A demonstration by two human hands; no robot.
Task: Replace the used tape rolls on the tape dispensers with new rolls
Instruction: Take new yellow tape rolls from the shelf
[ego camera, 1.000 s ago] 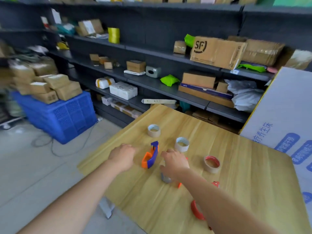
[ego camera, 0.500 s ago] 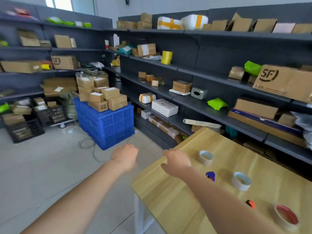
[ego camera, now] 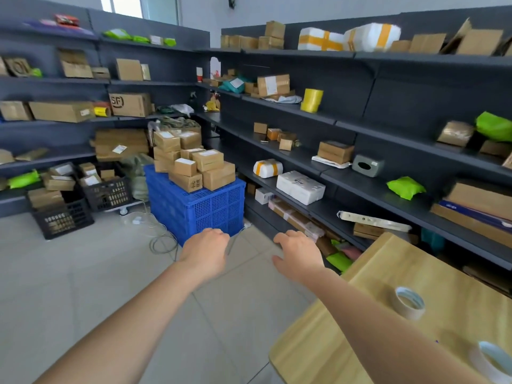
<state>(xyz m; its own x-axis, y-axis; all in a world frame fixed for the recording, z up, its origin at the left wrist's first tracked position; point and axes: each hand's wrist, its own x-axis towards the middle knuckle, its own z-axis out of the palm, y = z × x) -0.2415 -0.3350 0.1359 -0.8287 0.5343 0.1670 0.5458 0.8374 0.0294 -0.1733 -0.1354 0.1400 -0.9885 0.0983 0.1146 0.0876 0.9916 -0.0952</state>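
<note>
Two tape rolls show on the wooden table [ego camera: 388,275] at the lower right: a beige roll [ego camera: 410,302] lying flat and a white roll [ego camera: 491,361] cut by the frame's corner. My left hand [ego camera: 206,252] and my right hand [ego camera: 299,253] are stretched out in the air over the floor, left of the table, fingers loosely bent and holding nothing. No tape dispenser is in view; my right forearm covers part of the table.
A blue plastic crate [ego camera: 199,206] stacked with cardboard boxes stands on the floor just beyond my hands, with cables [ego camera: 163,239] beside it. Dark shelves [ego camera: 360,173] full of parcels run along the back and right. Black crates [ego camera: 63,217] sit at the left.
The view has swung left and up, away from the table. The dispensers and the red roll have left the frame. Both hands, which hovered over the table, now hang over the floor.
</note>
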